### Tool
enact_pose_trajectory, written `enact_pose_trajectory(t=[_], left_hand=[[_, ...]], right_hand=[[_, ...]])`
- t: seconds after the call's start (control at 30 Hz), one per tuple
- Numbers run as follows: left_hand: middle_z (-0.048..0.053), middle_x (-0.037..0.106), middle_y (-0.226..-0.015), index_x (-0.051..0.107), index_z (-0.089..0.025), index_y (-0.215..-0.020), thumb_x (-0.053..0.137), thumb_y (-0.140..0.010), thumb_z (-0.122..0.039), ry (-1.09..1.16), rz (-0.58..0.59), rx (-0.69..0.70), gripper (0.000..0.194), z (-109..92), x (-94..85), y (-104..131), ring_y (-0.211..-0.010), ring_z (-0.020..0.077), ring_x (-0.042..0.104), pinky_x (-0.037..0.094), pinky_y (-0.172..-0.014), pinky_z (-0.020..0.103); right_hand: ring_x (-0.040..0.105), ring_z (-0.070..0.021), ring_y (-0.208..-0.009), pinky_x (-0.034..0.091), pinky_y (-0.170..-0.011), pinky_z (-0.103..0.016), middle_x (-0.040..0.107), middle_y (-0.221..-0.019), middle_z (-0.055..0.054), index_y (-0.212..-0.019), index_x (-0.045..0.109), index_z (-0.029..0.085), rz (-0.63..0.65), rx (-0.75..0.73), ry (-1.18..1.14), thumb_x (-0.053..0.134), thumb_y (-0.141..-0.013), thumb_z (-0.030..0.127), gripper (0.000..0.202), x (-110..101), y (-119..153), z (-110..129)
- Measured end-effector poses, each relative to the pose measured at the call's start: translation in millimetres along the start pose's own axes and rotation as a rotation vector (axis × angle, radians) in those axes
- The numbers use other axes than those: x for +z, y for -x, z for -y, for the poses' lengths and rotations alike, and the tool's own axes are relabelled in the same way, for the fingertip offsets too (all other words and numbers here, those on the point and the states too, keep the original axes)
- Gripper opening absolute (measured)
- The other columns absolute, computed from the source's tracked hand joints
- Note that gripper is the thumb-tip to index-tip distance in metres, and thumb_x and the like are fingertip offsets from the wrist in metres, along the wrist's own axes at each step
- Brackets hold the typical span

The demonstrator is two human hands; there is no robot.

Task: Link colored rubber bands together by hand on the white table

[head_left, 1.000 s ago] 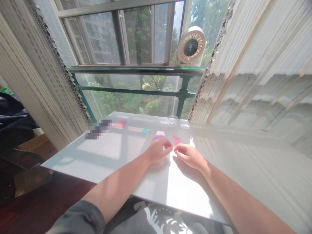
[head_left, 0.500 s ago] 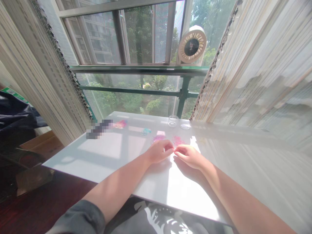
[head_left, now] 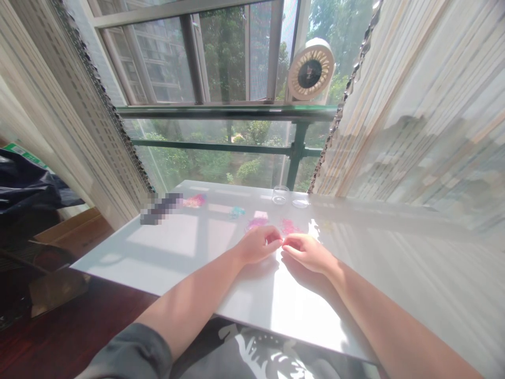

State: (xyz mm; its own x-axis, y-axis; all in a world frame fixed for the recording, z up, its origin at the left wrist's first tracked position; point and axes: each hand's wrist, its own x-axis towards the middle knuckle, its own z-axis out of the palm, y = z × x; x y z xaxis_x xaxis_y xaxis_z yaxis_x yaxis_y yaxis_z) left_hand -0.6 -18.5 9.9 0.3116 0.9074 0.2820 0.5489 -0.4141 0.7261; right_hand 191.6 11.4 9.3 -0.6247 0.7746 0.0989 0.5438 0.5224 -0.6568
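Meeting at the tips, the left hand [head_left: 258, 246] and right hand [head_left: 308, 252] stayed unclear as to grip. Pink pieces [head_left: 291, 227] lay just beyond, a clear cup [head_left: 280, 195] near the far edge of the bench [head_left: 158, 258].

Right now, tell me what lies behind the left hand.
Just beyond the left hand, purple bits lie on the white table. Whatever the hand itself covers, perhaps more of them, cannot be seen.

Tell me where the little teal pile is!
In the head view, the teal pile lies on the white table, left of the purple pile, beyond the left hand.
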Motion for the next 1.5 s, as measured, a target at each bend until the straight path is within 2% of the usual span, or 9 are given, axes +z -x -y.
enact_pose_trajectory(t=[0.37,1.5], left_hand=[[-0.002,0.063,-0.072,0.062,-0.019,-0.079,0.052,-0.081,-0.028,-0.009,0.007,0.002,0.013,0.1,-0.1,0.3,-0.066,0.011,0.054,0.041,-0.063,0.023],[0.0,0.064,-0.074,0.062,-0.018,-0.079,0.052,-0.08,-0.029,-0.012,0.075,-0.017,0.015,1.6,0.9,1.1,-0.067,0.012,0.054,0.042,-0.061,0.023]], right_hand=[[0.051,-0.0139,-0.062,0.039,-0.059,-0.026,0.063,-0.07,0.001,-0.078,0.064,0.021,0.022,0.0,0.007,0.046,-0.084,0.031,0.022,-0.3,-0.6,-2.0],[0.051,-0.0143,-0.063,0.038,-0.059,-0.026,0.062,-0.069,0.0,-0.075,0.062,0.021,0.03,-0.006,0.02,0.045,-0.084,0.033,0.023,-0.8,0.3,-1.5]])
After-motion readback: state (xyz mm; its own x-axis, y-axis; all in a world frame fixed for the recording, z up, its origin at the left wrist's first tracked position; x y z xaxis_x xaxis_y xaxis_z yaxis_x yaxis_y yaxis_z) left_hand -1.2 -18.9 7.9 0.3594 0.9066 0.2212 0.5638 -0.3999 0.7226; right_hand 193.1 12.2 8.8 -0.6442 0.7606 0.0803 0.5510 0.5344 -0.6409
